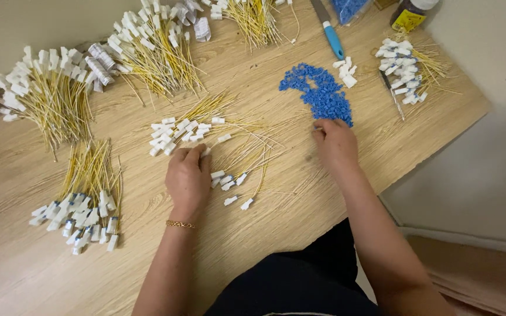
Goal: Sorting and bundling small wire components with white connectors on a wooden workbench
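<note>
Currently left hand (187, 178) lies palm-down on the wooden table (276, 210), fingers curled, tips pinching a white connector (206, 151) at the near edge of the centre bundle (185, 130) of thin yellow wires with white plastic ends. Grip looks closed on it, though knuckles hide most of the contact.

Right hand (336, 142) sits right of centre, fingers bent down, tips touching the near edge of the blue pile (321, 92): small loose plastic bits, granular, spread in a curved heap. Cannot tell if it has one pinched.

Between the hands: loose yellow wires (253, 153) fan out and cross over each other, a few white-tipped ends (232, 186) scattered just right of the left hand.

Around:
- near left: bundle with white-and-blue ends (83, 216), wires pointing far.
- far left: big sheaf (48, 96), white ends up top.
- far centre: two more sheaves (153, 47) and (253, 17), some ends wrapped in tape-like bands.
- far right: small finished-looking bundle (408, 70), thin metal tool (392, 93) just left of it.
- few loose white housings (345, 70) beside the blue pile.
- blue-handled tool (332, 38) at far edge, yellow-labelled bottle (411, 14) at the far right corner.

Table is light woodgrain, matte. Thin gold bracelet (180, 224) on the left wrist.
</note>
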